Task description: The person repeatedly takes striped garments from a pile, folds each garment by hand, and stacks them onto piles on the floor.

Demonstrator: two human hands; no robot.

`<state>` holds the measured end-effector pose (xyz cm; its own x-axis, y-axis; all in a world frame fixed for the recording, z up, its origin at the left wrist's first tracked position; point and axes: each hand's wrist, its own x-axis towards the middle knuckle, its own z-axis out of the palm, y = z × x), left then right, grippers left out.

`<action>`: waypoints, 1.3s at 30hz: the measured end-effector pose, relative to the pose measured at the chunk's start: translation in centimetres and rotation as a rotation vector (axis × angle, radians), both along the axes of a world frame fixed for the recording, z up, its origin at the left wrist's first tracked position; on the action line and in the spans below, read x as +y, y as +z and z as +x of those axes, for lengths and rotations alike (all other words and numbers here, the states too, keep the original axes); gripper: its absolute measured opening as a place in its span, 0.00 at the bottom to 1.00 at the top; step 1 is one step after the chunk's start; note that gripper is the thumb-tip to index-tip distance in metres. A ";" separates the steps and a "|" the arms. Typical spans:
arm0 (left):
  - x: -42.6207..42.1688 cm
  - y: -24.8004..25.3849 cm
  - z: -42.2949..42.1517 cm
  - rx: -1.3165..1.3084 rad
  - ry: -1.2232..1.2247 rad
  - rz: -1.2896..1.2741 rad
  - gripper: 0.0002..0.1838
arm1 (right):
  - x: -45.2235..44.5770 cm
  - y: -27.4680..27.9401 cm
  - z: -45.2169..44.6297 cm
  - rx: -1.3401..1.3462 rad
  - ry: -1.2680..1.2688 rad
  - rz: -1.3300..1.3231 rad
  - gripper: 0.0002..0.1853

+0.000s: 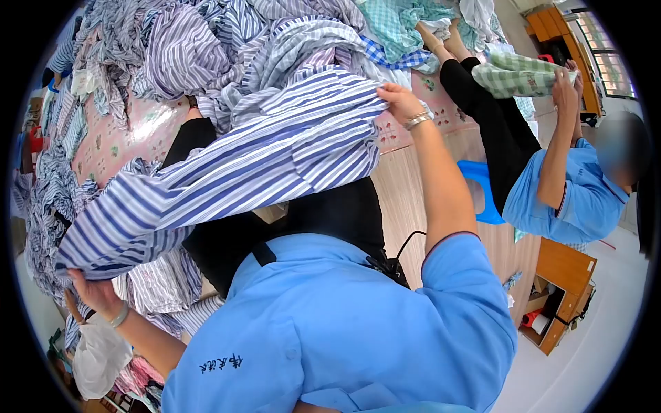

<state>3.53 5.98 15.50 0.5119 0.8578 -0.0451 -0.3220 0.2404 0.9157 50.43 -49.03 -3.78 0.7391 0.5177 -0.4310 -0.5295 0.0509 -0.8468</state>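
Note:
A blue-and-white striped garment (255,151) is stretched slantwise across the front of my body, over my lap. My left hand (96,294) grips its lower left end, the fingers partly hidden by the cloth. Up at the far right end, my right hand (401,103) pinches the edge between thumb and fingers. The cloth hangs in loose folds between both hands. Whether it is a top or trousers I cannot tell.
Heaped striped clothes (186,51) cover the pink patterned sheet (103,148) ahead and to the left. To the right, a co-worker in a blue shirt (568,186) holds a green checked cloth (516,74). A blue stool (482,193), a wooden cabinet (561,275) and a white bag (100,358) stand around.

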 end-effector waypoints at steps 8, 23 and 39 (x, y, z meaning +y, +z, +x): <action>-5.6 9.9 2.3 0.082 0.546 0.268 0.34 | -4.4 19.7 -10.1 -0.434 -0.152 0.080 0.08; 10.4 13.2 16.6 0.018 -0.018 0.306 0.19 | -0.3 27.2 4.8 -0.482 -0.141 0.025 0.10; -2.0 -8.6 -5.8 0.693 -0.363 0.538 0.06 | -10.7 4.1 -12.2 0.011 -0.258 -0.151 0.04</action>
<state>-2.27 3.99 6.91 0.7588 0.6459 -0.0840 0.3459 -0.2904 0.8922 38.22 -59.71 0.36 0.8331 0.2424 -0.4972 -0.5242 0.0591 -0.8495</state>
